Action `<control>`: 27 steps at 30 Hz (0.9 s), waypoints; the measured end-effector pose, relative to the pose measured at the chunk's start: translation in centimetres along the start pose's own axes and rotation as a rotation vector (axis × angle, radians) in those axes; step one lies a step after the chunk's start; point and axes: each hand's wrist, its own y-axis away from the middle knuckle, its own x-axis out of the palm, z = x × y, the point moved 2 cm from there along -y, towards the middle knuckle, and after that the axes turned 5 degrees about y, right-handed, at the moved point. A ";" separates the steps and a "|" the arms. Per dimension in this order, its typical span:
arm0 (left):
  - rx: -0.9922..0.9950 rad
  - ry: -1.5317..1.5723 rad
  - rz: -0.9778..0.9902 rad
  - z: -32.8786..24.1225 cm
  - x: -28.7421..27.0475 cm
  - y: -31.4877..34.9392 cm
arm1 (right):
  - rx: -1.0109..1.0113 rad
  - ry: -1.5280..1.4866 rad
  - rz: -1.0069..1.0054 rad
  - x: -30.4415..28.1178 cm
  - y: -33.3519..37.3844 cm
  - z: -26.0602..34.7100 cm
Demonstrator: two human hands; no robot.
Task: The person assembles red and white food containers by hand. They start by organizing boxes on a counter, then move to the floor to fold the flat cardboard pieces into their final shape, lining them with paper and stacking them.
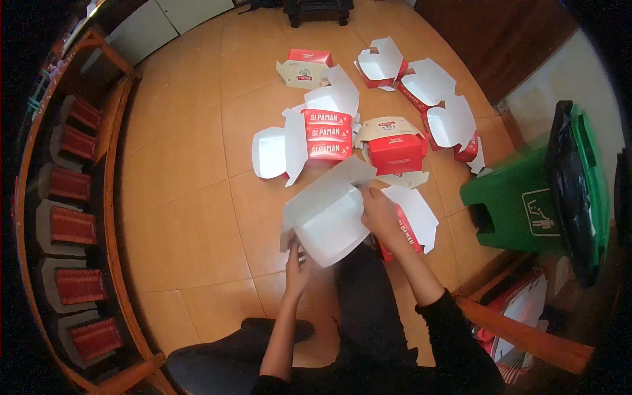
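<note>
Above lap – white carton blank (329,217) gripped by left hand (296,266), right hand (380,214); long axis up-right.

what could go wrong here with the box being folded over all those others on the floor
1. The white carton blank is held only at its edges by the left hand and right hand, so a flap may crease the wrong way.
2. Red folded boxes lie loose on the tile floor just ahead; a dropped blank or a shifting knee could crush one.
3. The green bin stands close on the right, so an elbow might knock it.
</note>
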 end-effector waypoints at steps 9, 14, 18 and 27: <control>0.118 -0.308 -0.164 -3.9 2.0 0.1 | 0.100 0.290 -0.242 0.7 0.1 0.3; -0.018 -0.455 -0.210 -4.7 1.7 0.8 | -0.207 0.079 -0.094 2.5 5.5 10.3; -0.033 -0.601 -0.182 -5.6 1.7 0.9 | -0.163 -0.004 0.064 6.9 5.4 11.2; -0.072 -0.706 -0.077 -3.5 2.9 1.2 | -0.182 0.075 0.356 10.5 3.5 8.8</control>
